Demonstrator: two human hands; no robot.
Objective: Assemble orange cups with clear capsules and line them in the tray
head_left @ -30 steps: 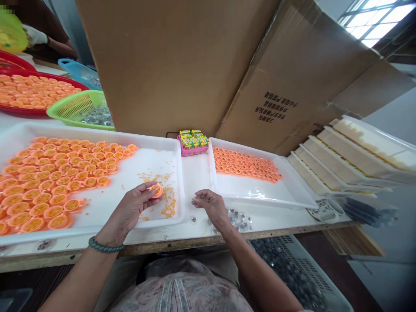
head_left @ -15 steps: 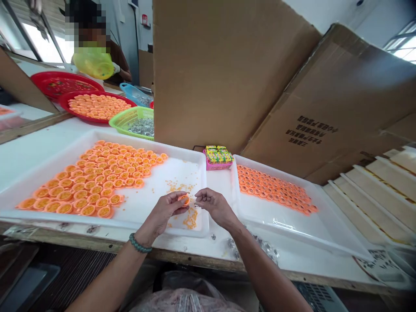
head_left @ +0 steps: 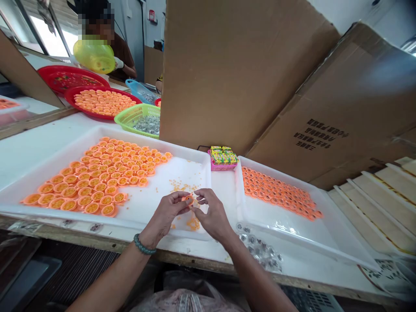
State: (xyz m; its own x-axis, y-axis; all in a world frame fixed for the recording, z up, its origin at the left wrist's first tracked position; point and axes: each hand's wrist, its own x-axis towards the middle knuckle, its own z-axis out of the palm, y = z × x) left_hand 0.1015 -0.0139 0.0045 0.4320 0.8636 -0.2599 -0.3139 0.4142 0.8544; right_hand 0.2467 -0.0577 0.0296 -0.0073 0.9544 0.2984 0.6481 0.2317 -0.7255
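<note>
My left hand (head_left: 169, 212), a beaded bracelet on its wrist, pinches a small round orange cup (head_left: 188, 198) over the right end of a white tray (head_left: 156, 203). From the other side, the curled fingers and thumb of my right hand (head_left: 212, 214) close about the cup's edge; anything small between them is hidden. Rows of like orange cups (head_left: 97, 177) with yellow grains inside fill the tray's left part. Loose yellow grains (head_left: 193, 224) lie under and beyond my hands. Clear, shiny small pieces (head_left: 260, 249) are heaped by my right forearm.
A second white tray (head_left: 292, 234) holds orange cups with dark, shiny centres. Between the trays stands a pink basket (head_left: 224, 166) of yellow packets. Cardboard sheets (head_left: 240, 78) rise behind. At back left are red trays, a green basket (head_left: 130, 119) and a person holding a yellow bag.
My right hand has moved in to the orange cup, its fingers now around the edge. The whole view has shifted slightly, with the trays appearing farther right.
</note>
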